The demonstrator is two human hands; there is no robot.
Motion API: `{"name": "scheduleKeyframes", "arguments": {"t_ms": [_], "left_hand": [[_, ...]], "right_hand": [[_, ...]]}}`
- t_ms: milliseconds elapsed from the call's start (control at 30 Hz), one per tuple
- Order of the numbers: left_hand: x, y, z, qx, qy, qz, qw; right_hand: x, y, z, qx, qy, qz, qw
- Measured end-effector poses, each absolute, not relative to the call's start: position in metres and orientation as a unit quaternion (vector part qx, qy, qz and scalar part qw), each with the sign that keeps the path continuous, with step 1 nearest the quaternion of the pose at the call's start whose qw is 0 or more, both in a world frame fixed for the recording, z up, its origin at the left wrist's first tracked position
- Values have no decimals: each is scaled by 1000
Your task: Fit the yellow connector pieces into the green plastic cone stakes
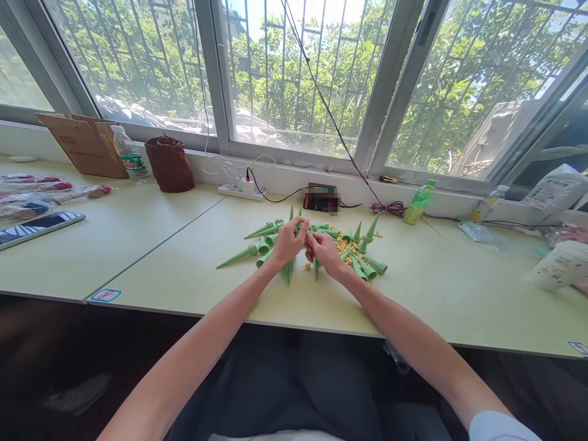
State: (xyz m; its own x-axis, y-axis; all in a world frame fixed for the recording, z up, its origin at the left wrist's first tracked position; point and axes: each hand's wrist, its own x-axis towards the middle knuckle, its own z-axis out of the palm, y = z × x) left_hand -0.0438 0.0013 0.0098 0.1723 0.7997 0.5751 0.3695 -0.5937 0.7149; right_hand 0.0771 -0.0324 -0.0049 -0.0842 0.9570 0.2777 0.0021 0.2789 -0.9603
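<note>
My left hand (290, 241) and my right hand (324, 252) meet above the middle of the table, fingertips almost touching. Both are closed in a pinch, and whatever sits between the fingers is too small and hidden to name. Around them lie several green plastic cones (237, 256), some on their sides and a few standing point up. One green cone (288, 273) points toward me just under my left hand. To the right of my right hand is a pile of small yellow pieces (344, 247), with more green cones (367, 269) lying against it.
Behind the cones stands a dark device (320, 199) with cables, partly blurred. A power strip (241, 191), brown bag (169, 164), water bottle (129, 156) and cardboard box (87, 147) line the back left. A phone (41, 228) lies left; a green bottle (419, 202) and white cup (558, 266) stand right.
</note>
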Motion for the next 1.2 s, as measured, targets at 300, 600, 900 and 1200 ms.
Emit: {"name": "scheduleKeyframes", "arguments": {"t_ms": [300,600,900,1200], "left_hand": [[-45,5,13,698,424,551,171],[-44,5,14,706,430,534,180],[-47,0,16,719,396,515,247],[-49,-1,17,710,351,495,359]], "right_hand": [[87,-26,-4,-476,-600,260,588],[88,-28,-4,-475,-647,205,560],[85,-32,-5,-463,-652,234,553],[81,-31,-5,-463,-621,294,560]]}}
